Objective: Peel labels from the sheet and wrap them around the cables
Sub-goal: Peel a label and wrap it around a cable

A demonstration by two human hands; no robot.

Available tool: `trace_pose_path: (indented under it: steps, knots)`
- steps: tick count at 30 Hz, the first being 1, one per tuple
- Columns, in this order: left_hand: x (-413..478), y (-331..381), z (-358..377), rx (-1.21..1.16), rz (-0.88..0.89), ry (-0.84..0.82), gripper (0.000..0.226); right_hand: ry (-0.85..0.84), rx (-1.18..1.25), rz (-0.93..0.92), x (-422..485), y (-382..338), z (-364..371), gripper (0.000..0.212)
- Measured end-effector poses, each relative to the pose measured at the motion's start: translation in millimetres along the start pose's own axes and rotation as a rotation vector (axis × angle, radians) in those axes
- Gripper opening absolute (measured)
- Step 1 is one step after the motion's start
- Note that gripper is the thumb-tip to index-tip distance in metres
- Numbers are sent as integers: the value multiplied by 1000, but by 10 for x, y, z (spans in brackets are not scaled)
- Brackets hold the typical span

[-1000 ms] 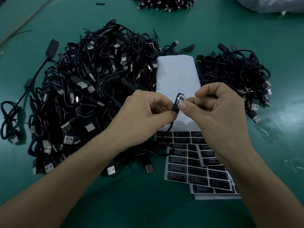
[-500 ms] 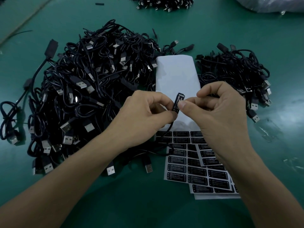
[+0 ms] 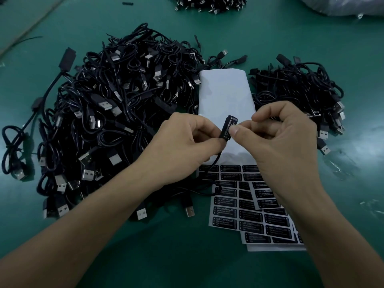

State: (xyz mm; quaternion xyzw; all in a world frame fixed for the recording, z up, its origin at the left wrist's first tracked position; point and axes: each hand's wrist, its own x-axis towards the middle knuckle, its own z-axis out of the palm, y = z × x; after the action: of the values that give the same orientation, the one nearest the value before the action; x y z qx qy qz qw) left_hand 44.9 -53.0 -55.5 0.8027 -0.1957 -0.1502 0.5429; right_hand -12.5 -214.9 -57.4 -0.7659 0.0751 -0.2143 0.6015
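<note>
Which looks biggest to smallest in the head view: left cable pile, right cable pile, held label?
1. left cable pile
2. right cable pile
3. held label, smallest even though it is nearest the camera

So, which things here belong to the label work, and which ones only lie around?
In the job:
left hand, gripping the cable
right hand, pinching the label
label sheets
big cable pile
smaller cable pile

Lying about, it seems:
far heap of plugs
plastic bag
clear scraps
</note>
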Motion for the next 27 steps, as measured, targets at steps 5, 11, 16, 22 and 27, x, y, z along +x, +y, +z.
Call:
trace_pose_path:
  steps: [5,11,16,22,27]
  knots:
    - [2,-1,0,16,-8,13,7,-25,56,-22,-9,-3,20,30]
    - [6,-11,1,22,-5,5,8,-45,104,-2,15,21,18,30]
    - [2,-8,0,16,7,4,7,-51,84,20,15,39,26,30]
    - [4,-18,-2,15,12,2,5,-49,50,15,18,44,23,31]
    - [7,-23,-1,20,26,0,5,-42,30,7,14,34,24,31]
